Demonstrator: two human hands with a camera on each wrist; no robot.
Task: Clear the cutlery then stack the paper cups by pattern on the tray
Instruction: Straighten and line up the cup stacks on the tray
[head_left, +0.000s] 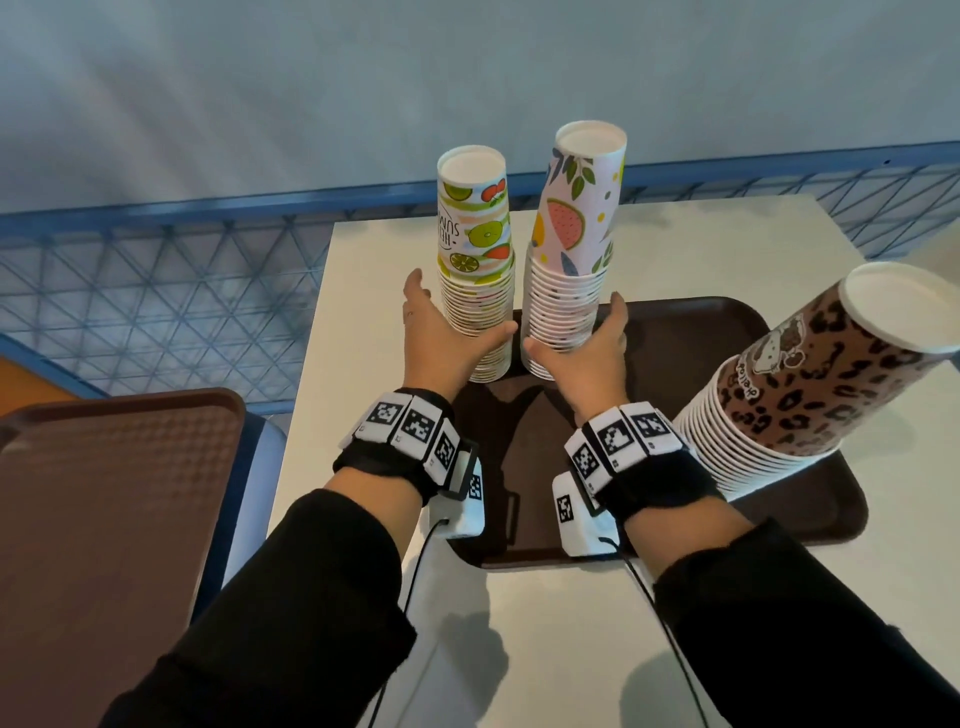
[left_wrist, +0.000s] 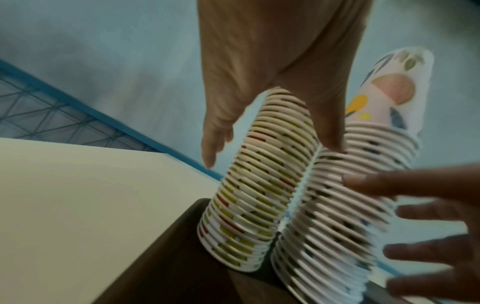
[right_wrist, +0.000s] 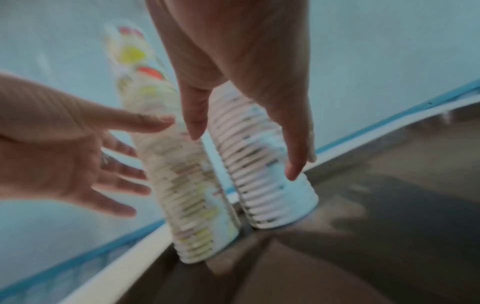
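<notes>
Three stacks of upside-down paper cups standing on the brown tray (head_left: 701, 332), which is sitting on a white table (head_left: 571, 649).

Citrus-print stack (head_left: 475, 270) standing at tray's far-left corner; watermelon-print stack (head_left: 569, 254) just beside it to the right, rims nearly touching low down. Leopard-print stack (head_left: 779, 384) standing well apart at tray's right side.

L hand (head_left: 441, 332) flanking the citrus stack: fingers spread & straight on its left, thumb reaching across its near side. Wrist views show gaps betw. fingers and cups; can't tell if thumb is touching.

R hand (head_left: 587, 348) doing the same on the watermelon stack: thumb at left, fingers straight on right, not curled round it.

A second brown tray (head_left: 119, 493) lying to the left, off the table. Blue mesh railing (head_left: 156, 291) running behind.
</notes>
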